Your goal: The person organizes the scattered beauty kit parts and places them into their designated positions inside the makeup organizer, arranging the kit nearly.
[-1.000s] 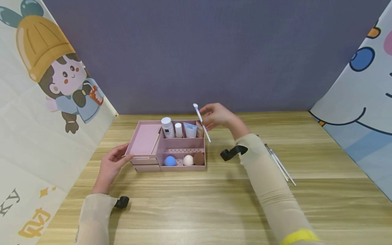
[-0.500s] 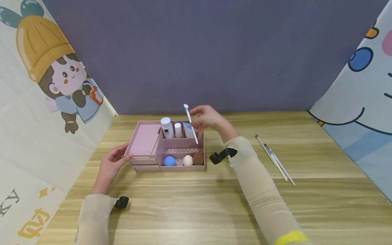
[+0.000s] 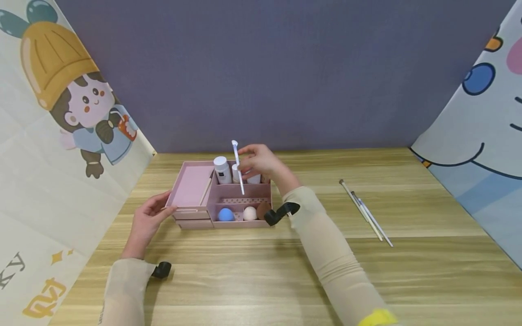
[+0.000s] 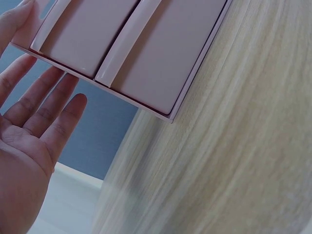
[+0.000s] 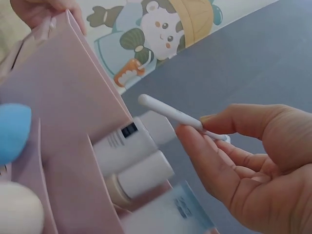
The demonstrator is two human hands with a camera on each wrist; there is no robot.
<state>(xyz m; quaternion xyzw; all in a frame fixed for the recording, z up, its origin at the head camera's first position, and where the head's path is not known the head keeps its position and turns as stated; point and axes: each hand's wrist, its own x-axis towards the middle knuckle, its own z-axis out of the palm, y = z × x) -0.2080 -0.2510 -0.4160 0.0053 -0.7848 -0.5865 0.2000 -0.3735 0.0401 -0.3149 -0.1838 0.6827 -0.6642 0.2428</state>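
Near the middle of the head view, my right hand [image 3: 258, 160] held a brush [image 3: 237, 156], pinched between thumb and fingers partway along its length. The brush was in the air, its lower part in front of the back row of the box [image 3: 242, 224] as the frame showed it; I could not tell how high above the box it hung. Its long axis ran nearly upright in the picture, white tip at the top, handle end at the bottom, the top leaning a little left. From that pinch, the tray [image 3: 191, 181] lay to the left and slightly lower, with the bottle [image 3: 222, 172] between them. Along the tray's right side rested a second brush [image 3: 206, 189], slanting from upper right to lower left, so the two leaned opposite ways. My left hand [image 3: 151, 217] was the nearer one to the tray: it held the box at the front left corner, thumb at the front, fingers against the side. In the right wrist view, the handle end pointed to the upper left, and the small bottle [image 5: 146, 178] and the tube [image 5: 165, 214] stood below my pinch. At the right of the head view, more brushes [image 3: 361, 210] lay on the table [image 3: 253, 271], well apart from both hands.
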